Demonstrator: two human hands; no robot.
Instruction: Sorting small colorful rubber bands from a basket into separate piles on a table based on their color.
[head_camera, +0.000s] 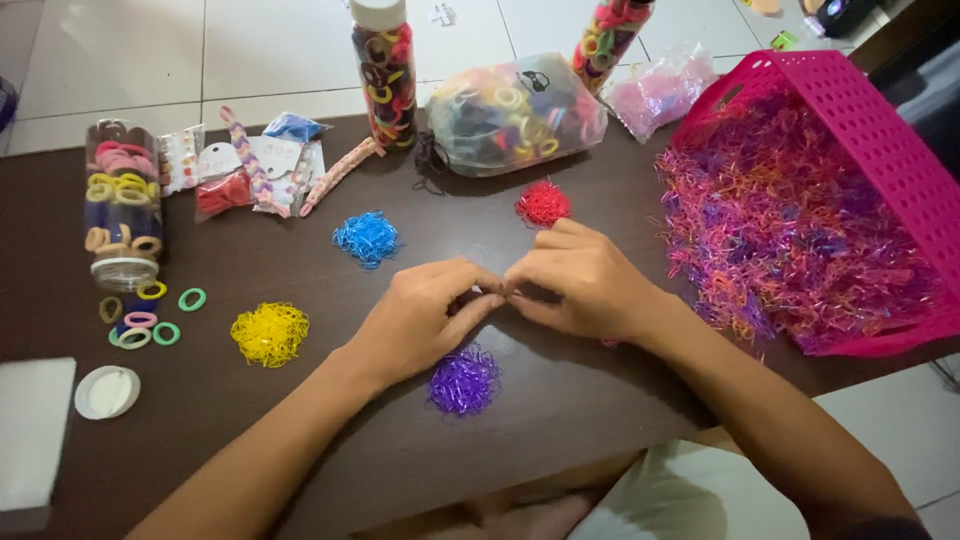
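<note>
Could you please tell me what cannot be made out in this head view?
- What the left hand and right hand pinch: hidden by the fingertips.
- Pink basket: cut off by the right edge.
- White block: cut off by the left edge.
- Tags on the hair-tie packets: too small.

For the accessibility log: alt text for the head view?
Left hand and right hand meet fingertip to fingertip over a dark table, among small blue, red, yellow and purple elastic-band piles, beside a tipped pink basket.

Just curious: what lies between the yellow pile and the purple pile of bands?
In the head view, only the left hand and forearm cross between the yellow pile and purple pile.
</note>
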